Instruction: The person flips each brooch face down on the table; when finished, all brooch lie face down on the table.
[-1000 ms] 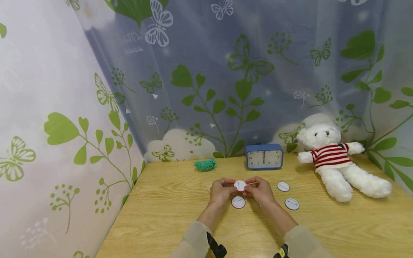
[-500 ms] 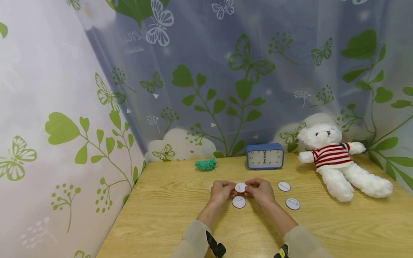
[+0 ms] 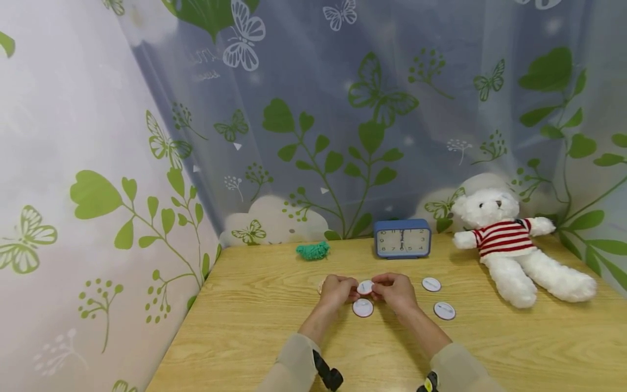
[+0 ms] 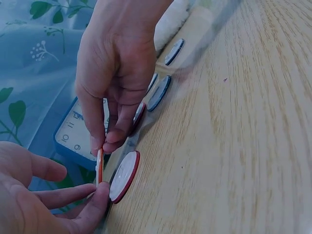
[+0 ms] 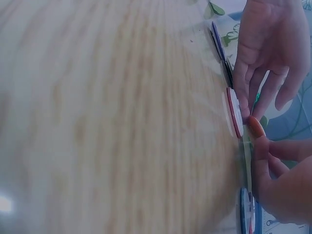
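Note:
A round pin-back badge (image 3: pixel 365 287), white-backed with an orange-red edge, is pinched between both hands just above the table. My left hand (image 3: pixel 337 291) holds its left side with thumb and fingers. On the opposite side, my right hand (image 3: pixel 395 291) pinches the rim. Another red-rimmed badge (image 3: pixel 363 307) lies pin side up just in front of the held one; in the left wrist view this red-rimmed badge (image 4: pixel 125 176) lies close by the fingertips. Two more badges, a rear one (image 3: pixel 431 284) and a front one (image 3: pixel 444 310), lie right of my right hand.
At the back stand a blue clock (image 3: pixel 403 239) and a green stringy bundle (image 3: pixel 313 250). A white teddy bear (image 3: pixel 504 239) in a striped shirt sits at the right. Something round peeks out beside the left hand, mostly hidden. A patterned curtain (image 3: pixel 303 109) borders the wooden table (image 3: pixel 235 326).
Both hands have lowered slightly with the badge, which has moved a little closer to the badge in front of it. The other things stay in place.

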Motion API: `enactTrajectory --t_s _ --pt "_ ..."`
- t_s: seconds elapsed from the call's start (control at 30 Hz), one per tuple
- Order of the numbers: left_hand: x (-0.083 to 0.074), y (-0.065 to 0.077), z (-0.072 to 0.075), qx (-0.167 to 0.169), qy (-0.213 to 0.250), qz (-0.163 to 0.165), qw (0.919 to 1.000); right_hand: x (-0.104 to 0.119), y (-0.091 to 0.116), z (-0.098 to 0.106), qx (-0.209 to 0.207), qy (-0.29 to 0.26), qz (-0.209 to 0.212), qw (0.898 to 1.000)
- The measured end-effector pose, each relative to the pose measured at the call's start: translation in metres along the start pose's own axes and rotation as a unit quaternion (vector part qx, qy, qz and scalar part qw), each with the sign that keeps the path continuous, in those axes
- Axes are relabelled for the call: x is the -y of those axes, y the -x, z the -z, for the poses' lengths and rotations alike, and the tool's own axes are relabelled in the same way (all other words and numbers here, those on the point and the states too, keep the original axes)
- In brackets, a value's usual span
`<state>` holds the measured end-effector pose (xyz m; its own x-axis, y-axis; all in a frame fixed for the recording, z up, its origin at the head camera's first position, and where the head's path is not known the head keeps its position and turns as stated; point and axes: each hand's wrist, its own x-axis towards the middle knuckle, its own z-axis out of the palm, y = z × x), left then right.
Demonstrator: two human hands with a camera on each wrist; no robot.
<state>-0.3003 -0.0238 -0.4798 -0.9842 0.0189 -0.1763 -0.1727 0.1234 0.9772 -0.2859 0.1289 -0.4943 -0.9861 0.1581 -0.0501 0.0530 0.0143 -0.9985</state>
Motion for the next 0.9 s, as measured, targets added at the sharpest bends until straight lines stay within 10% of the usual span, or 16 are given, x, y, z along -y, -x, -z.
enactTrajectory --t_s 0.9 --pt "-0.0009 0.0017 0.0017 -0.011 -0.006 -0.012 0.9999 0.0039 0.0036 -0.0005 0.011 0.022 -0.020 0.999"
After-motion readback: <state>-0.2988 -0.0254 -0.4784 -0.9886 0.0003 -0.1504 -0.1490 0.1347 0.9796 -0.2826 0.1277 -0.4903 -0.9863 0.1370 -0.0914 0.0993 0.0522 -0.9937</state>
